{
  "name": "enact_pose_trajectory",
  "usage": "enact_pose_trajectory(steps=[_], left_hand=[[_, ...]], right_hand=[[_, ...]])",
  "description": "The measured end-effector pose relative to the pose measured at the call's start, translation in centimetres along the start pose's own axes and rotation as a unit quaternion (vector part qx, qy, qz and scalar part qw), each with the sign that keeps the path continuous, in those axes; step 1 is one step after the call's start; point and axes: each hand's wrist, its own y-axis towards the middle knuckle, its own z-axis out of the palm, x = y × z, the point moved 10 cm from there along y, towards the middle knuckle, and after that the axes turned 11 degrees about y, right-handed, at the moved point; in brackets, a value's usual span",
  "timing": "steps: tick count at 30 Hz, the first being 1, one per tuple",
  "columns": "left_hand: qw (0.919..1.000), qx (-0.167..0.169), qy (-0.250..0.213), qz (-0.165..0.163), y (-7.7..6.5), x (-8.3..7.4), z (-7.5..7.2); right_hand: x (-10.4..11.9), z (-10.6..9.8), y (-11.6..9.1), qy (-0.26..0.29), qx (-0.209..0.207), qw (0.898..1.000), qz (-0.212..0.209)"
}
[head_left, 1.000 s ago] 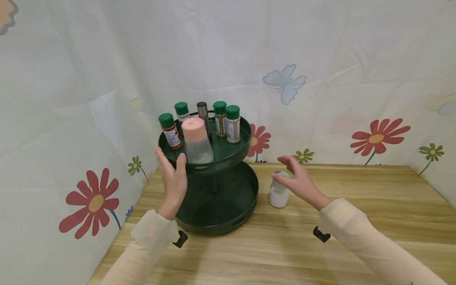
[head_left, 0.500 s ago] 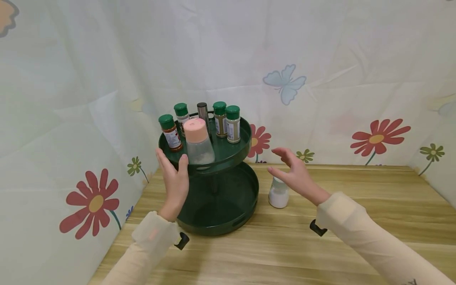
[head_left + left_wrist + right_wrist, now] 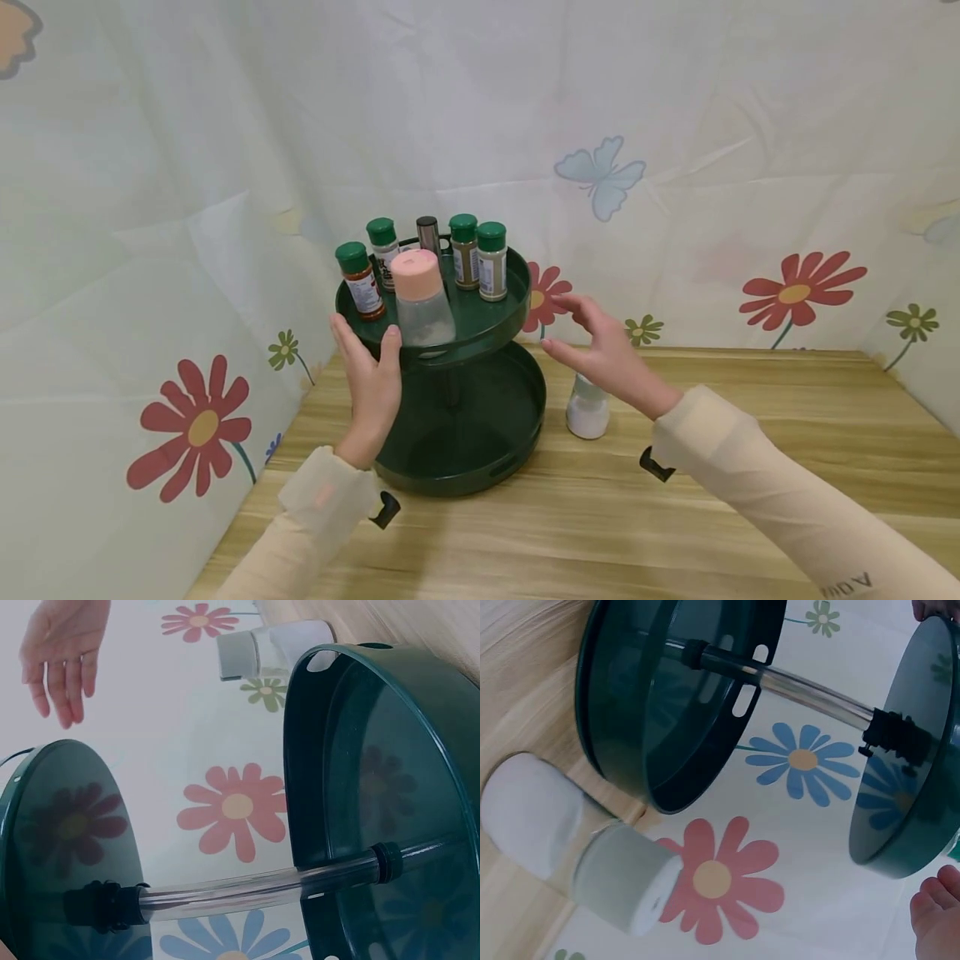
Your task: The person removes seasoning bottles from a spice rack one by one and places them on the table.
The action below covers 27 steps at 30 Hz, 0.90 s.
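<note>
Right hand (image 3: 600, 354) has shifted left and up, off the front of the white jar (image 3: 587, 412), closer to the upper tier (image 3: 491, 333); pink-lidded bottle (image 3: 422, 302) sits slightly further right, so the tier looks turned a touch. Right fingers and thumb spread, nothing gripped, just beside the tier's right rim, apart from it. Left hand (image 3: 372, 392): fingers extended, thumb up, resting against the front-left rim of the upper tier, nothing clutched.

Next out, on the upper tier: pink-lidded bottle at front edge; red-filled spice bottle (image 3: 363, 283) at left edge; dark-labelled spice bottle (image 3: 384, 250) behind it; dark-capped container (image 3: 428, 237) toward back; two green-capped bottles (image 3: 492, 262) near right edge. Central pole (image 3: 225, 896) joins it to the lower tier (image 3: 450, 450), which stands toward the back-left corner of the tabletop (image 3: 712, 467). White jar upright on the tabletop, right of the lower tier, toward the back edge. Printed curtain (image 3: 712, 100) behind.

Progress, judged: six containers are up on the upper tier, that part seems done; jar is off the stand, so likely what's left. Handling of the tier looks under way, right hand not in contact yet
</note>
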Motion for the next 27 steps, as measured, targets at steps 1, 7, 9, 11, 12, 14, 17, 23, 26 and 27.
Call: enact_pose_trajectory(steps=[1,7,9,11,12,14,17,23,26,27], left_hand=[[1.0,0.0,0.0,0.0,0.0,0.0,0.0],[1.0,-0.005,0.006,0.0,-0.1,-0.1,0.1],[1.0,-0.005,0.008,0.002,-0.2,-0.2,0.2],[0.9999,-0.004,0.011,0.002,-0.3,-0.2,0.3],[0.9999,-0.004,0.011,0.003,-0.4,-0.2,0.3],[0.9999,-0.003,0.012,0.005,-0.5,-0.3,0.3],[0.9999,-0.003,0.013,0.009,-0.6,-0.4,0.2],[0.9998,-0.01,0.01,0.017,-0.6,-0.5,0.0],[0.9996,-0.02,0.004,0.018,-0.2,-0.3,-0.4],[0.9995,-0.024,0.002,0.018,-0.1,-0.3,-0.5]], right_hand=[[0.2,0.1,0.1,-0.001,0.001,1.0,-0.002],[1.4,0.7,0.9,-0.016,0.001,1.0,-0.013],[1.6,0.9,1.2,-0.021,0.001,1.0,-0.015],[1.8,1.2,1.5,-0.026,0.005,1.0,-0.014],[1.9,1.4,1.6,-0.028,0.007,1.0,-0.012],[2.0,1.6,1.8,-0.033,0.011,0.999,-0.008],[2.2,2.0,2.2,-0.037,0.014,0.999,-0.002],[2.6,2.9,3.0,-0.037,0.02,0.999,-0.004],[3.0,3.4,3.5,-0.037,0.025,0.999,-0.007],[3.1,3.6,3.7,-0.037,0.026,0.999,-0.007]])
